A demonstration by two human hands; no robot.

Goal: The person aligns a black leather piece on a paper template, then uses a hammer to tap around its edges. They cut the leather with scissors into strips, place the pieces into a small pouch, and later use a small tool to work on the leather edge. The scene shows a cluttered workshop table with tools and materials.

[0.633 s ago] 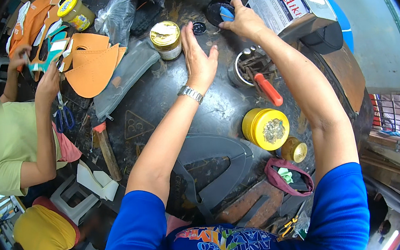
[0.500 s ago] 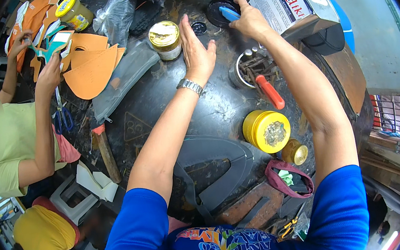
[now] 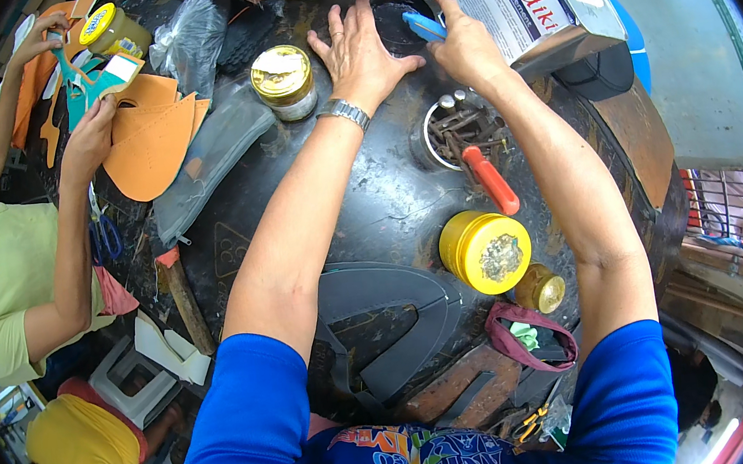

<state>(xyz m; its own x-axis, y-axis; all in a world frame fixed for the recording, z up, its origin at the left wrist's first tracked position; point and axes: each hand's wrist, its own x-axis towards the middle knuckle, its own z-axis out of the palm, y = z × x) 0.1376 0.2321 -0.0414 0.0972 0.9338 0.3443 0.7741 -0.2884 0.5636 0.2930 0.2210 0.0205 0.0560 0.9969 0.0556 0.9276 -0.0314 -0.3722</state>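
Note:
My right hand (image 3: 467,49) is closed around a slim blue tool (image 3: 424,27), its kind unclear. The tool's tip points over a round black dish or lid (image 3: 392,26) on the dark table. My left hand (image 3: 361,57), with a metal watch at the wrist, has its fingers spread next to the dish's left side; whether it touches the dish or only the table I cannot tell. Just left of this hand stands a glass jar with a gold lid (image 3: 281,71). Behind my right hand is a large rectangular metal can (image 3: 538,7).
A tin of metal tools (image 3: 452,136) with a red-handled tool (image 3: 491,182) stands left of my right forearm. Nearer are a yellow tub (image 3: 487,251), a small jar (image 3: 540,289) and dark cut pieces (image 3: 389,308). At left, another person's hands (image 3: 89,140) hold green and orange pieces.
My left hand has turned and spread its fingers toward the black dish, covering a small black disc that showed before. The view has shifted slightly. My right hand still grips the blue tool.

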